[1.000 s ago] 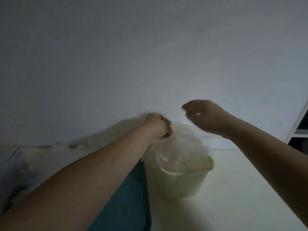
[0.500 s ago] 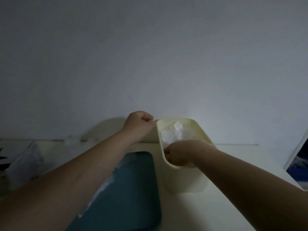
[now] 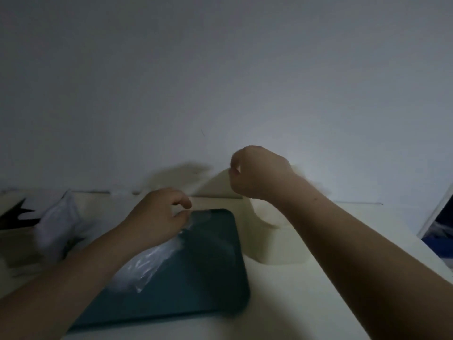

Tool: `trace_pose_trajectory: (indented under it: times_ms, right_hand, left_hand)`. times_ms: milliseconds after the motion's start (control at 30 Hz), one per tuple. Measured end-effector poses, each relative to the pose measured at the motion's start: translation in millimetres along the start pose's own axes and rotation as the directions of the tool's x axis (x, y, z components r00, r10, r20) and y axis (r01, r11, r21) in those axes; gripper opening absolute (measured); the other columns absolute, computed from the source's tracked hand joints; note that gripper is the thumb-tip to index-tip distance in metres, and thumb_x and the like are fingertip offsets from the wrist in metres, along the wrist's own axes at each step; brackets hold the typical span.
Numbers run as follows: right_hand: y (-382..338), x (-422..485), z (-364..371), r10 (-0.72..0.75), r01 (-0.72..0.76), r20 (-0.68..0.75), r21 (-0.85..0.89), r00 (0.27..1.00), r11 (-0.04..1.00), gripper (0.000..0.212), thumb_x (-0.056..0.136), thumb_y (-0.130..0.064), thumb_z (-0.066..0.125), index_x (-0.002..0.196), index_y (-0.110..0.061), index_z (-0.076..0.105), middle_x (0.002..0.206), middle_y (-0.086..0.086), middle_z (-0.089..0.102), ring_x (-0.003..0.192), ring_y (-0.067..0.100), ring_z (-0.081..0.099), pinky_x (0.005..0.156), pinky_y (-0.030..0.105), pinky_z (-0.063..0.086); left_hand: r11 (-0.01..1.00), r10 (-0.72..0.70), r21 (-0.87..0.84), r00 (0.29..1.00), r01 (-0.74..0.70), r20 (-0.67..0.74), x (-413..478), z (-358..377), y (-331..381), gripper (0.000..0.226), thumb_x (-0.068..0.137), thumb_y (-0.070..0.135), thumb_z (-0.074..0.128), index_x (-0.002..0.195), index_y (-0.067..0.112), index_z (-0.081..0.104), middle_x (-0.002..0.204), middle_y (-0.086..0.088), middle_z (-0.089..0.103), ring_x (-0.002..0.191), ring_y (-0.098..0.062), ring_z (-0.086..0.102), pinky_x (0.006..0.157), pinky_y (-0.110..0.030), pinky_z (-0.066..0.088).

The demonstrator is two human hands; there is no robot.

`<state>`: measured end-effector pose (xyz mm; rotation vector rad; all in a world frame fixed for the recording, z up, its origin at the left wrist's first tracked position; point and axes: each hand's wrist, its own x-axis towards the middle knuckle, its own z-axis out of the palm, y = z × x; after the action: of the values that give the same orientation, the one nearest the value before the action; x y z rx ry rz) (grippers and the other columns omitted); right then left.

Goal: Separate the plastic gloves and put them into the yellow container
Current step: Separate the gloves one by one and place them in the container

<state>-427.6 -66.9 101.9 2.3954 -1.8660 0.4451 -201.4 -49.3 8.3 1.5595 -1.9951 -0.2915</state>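
A stack of clear plastic gloves (image 3: 147, 263) lies on the left part of a teal tray (image 3: 208, 278). My left hand (image 3: 159, 217) hovers low over the tray's far end, thumb and forefinger pinching the top edge of a plastic glove. The pale yellow container (image 3: 269, 244) stands right of the tray, mostly hidden behind my right forearm; its inside is not visible. My right hand (image 3: 257, 173) is raised above the container with its fingers curled, and I see nothing in it.
A crumpled white bag (image 3: 58, 224) lies left of the tray, with a dark object (image 3: 14, 214) beyond it at the table's left edge. A grey wall backs the cream table (image 3: 294, 303). A white frame (image 3: 436, 217) stands at the far right.
My right hand came up out of the yellow container and now hangs above it. My left hand let go of the container's rim and dropped to the gloves on the tray.
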Motion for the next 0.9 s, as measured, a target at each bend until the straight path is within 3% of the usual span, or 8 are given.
trace_pose_trajectory:
  times_ms: [100, 200, 333, 400, 500, 633, 800, 900]
  right_hand:
    - [-43, -5, 15, -0.106, 0.11, -0.031, 0.278, 0.994, 0.954, 0.027, 0.097, -0.026, 0.053, 0.112, -0.022, 0.075, 0.119, -0.002, 0.071, 0.104, 0.021, 0.068, 0.092, 0.038, 0.058]
    - [-63, -7, 53, -0.119, 0.104, -0.001, 0.49, 0.993, 0.866, 0.027, 0.096, -0.023, 0.056, 0.112, -0.023, 0.077, 0.119, -0.005, 0.074, 0.106, 0.018, 0.069, 0.096, 0.036, 0.056]
    - [-78, 5, 108, -0.059, 0.0, 0.084, 0.574, 0.995, 0.819, 0.032, 0.094, -0.013, 0.056, 0.117, -0.02, 0.076, 0.119, -0.001, 0.075, 0.11, 0.017, 0.068, 0.097, 0.029, 0.052]
    - [-79, 10, 126, -0.022, -0.045, 0.107, 0.583, 0.994, 0.811, 0.034, 0.094, -0.009, 0.055, 0.119, -0.018, 0.076, 0.118, 0.002, 0.075, 0.11, 0.018, 0.069, 0.096, 0.029, 0.053]
    - [-78, 12, 137, -0.035, -0.067, 0.152, 0.617, 0.988, 0.784, 0.041, 0.093, -0.002, 0.053, 0.125, -0.017, 0.072, 0.122, 0.003, 0.073, 0.113, 0.016, 0.067, 0.091, 0.023, 0.049]
    - [-76, 16, 138, -0.106, -0.071, 0.19, 0.741, 0.976, 0.667, 0.06, 0.082, 0.014, 0.051, 0.122, -0.025, 0.071, 0.127, -0.004, 0.07, 0.125, 0.013, 0.061, 0.104, 0.03, 0.049]
    - [-67, 13, 118, -0.291, -0.087, 0.1, 0.995, 0.952, 0.056, 0.055, 0.072, -0.005, 0.072, 0.127, -0.009, 0.07, 0.126, 0.013, 0.073, 0.123, 0.032, 0.066, 0.1, 0.04, 0.052]
    - [-72, 6, 96, -0.357, -0.1, 0.105, 0.994, 0.928, 0.03, 0.049, 0.079, -0.016, 0.087, 0.124, -0.005, 0.07, 0.122, 0.02, 0.073, 0.118, 0.037, 0.068, 0.103, 0.047, 0.053]
  left_hand:
    - [0.954, -0.067, 0.297, 0.993, 0.037, 0.093, -23, -8, -24, 0.022, 0.095, 0.041, 0.065, 0.114, 0.033, 0.074, 0.133, 0.006, 0.07, 0.129, -0.018, 0.06, 0.105, -0.033, 0.046]
    - [0.922, -0.091, 0.387, 0.987, 0.034, 0.13, -34, -4, -38, 0.048, 0.092, 0.049, 0.06, 0.135, 0.027, 0.067, 0.141, 0.001, 0.065, 0.128, -0.022, 0.059, 0.107, -0.036, 0.047]
    - [0.901, -0.141, 0.424, 0.986, 0.093, 0.084, -32, -3, -61, 0.027, 0.089, 0.041, 0.056, 0.099, 0.026, 0.076, 0.101, 0.0, 0.072, 0.095, -0.024, 0.068, 0.08, -0.035, 0.055]
    - [0.907, -0.14, 0.408, 0.988, 0.103, 0.063, -28, -4, -67, 0.029, 0.093, 0.036, 0.058, 0.067, 0.023, 0.059, 0.076, 0.001, 0.061, 0.076, -0.023, 0.063, 0.061, -0.029, 0.043]
    - [0.956, -0.122, 0.274, 0.992, 0.106, 0.042, -24, -7, -70, 0.046, 0.1, 0.033, 0.058, 0.057, 0.026, 0.042, 0.062, 0.003, 0.051, 0.06, -0.014, 0.052, 0.052, -0.025, 0.028]
    - [0.989, -0.136, 0.061, 0.987, 0.131, 0.086, -11, -19, -78, 0.029, 0.102, 0.032, 0.057, 0.078, 0.022, 0.07, 0.082, 0.002, 0.07, 0.077, -0.016, 0.066, 0.07, -0.033, 0.054]
    - [0.833, -0.264, -0.528, 0.957, 0.164, -0.119, -13, -54, -64, 0.01, 0.095, 0.025, 0.074, 0.089, 0.02, 0.081, 0.086, 0.009, 0.08, 0.087, -0.007, 0.075, 0.087, -0.027, 0.055]
    - [0.687, -0.276, -0.702, 0.961, 0.188, -0.012, -20, -60, -52, 0.006, 0.095, 0.017, 0.075, 0.092, 0.015, 0.08, 0.084, -0.001, 0.08, 0.083, -0.016, 0.077, 0.086, -0.031, 0.057]
